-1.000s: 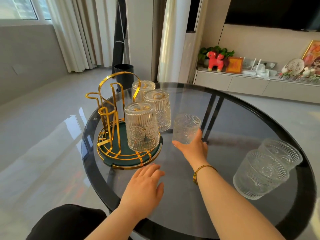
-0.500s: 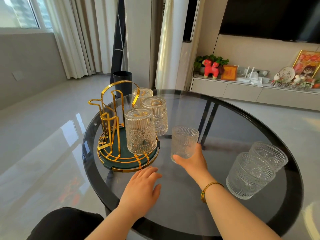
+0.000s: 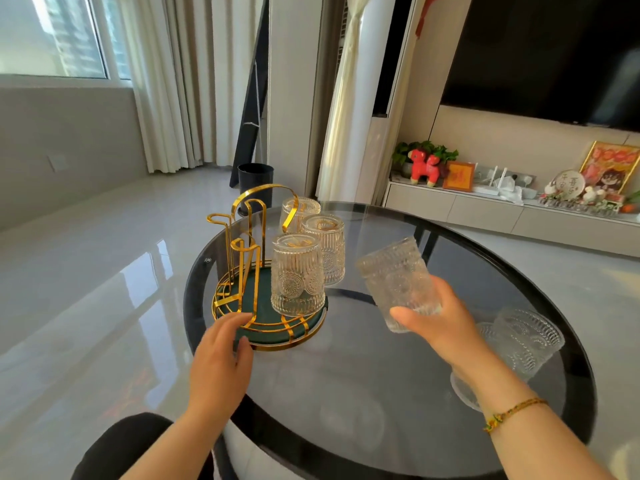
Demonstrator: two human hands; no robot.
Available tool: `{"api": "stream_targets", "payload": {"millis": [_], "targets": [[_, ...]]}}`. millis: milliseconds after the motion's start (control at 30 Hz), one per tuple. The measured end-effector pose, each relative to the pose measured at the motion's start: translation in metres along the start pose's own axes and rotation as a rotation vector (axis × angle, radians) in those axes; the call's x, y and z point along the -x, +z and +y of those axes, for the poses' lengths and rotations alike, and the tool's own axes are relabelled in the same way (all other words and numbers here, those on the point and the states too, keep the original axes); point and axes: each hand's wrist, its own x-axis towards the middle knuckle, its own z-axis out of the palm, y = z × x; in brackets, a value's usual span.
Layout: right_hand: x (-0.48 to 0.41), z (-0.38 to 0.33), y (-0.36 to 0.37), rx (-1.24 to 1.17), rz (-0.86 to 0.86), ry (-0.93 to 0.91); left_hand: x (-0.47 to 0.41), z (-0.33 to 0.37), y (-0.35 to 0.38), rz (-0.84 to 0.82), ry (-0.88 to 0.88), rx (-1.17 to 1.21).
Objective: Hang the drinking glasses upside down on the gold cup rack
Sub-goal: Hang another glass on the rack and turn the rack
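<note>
A gold cup rack (image 3: pixel 242 258) with a green round base stands on the left of the glass table. Three embossed clear glasses hang upside down on it: a near one (image 3: pixel 297 275), a middle one (image 3: pixel 325 247) and a far one (image 3: pixel 298 211). My right hand (image 3: pixel 440 320) holds a fourth glass (image 3: pixel 398 278) in the air, right of the rack, mouth tilted up and away. My left hand (image 3: pixel 221 362) rests at the rack's front rim, fingers touching the gold edge. Two more glasses (image 3: pixel 523 341) lie on the table to the right, partly behind my right wrist.
The round dark glass table (image 3: pixel 381 427) has a black rim. A black bin (image 3: pixel 255 183) stands on the floor beyond the rack. A low cabinet with ornaments (image 3: pixel 485 202) runs along the right wall. My dark-clad knee (image 3: pixel 131 445) is at the bottom left.
My right hand lifted the glass off the table and raised it. My left hand slid forward from the table top to the rack's front rim.
</note>
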Motion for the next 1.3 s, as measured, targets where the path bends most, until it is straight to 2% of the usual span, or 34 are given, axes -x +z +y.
{"api": "stream_targets", "payload": {"millis": [133,267,433,567,733,867,1100,1167,1300], "targets": [[-0.002,-0.016,-0.012,0.002,0.071,-0.026,-0.022,-0.023,-0.002,-0.166,-0.106,-0.152],[-0.005,-0.026,-0.019,-0.046,0.091,-0.031,-0.038,-0.042,-0.001,-0.295,-0.029,-0.286],[-0.008,-0.035,-0.018,-0.094,0.075,-0.061,-0.048,-0.052,-0.003,-0.304,0.003,-0.329],[-0.013,-0.044,-0.015,-0.134,0.073,-0.097,-0.049,-0.055,-0.007,-0.338,0.071,-0.45],[-0.023,-0.065,-0.012,-0.101,0.044,-0.131,-0.038,-0.048,-0.007,-0.361,0.144,-0.526],[-0.026,-0.081,-0.012,-0.002,0.027,-0.173,-0.011,-0.033,-0.004,-0.254,0.241,-0.617],[-0.032,-0.115,0.004,0.103,-0.038,-0.272,0.002,-0.012,-0.01,-0.323,0.248,-0.637],[-0.036,-0.123,0.011,0.139,-0.074,-0.281,-0.001,-0.017,-0.011,-0.362,0.244,-0.568],[-0.047,-0.143,0.026,0.237,-0.173,-0.306,-0.013,-0.038,-0.006,-0.261,0.168,-0.397]]}}
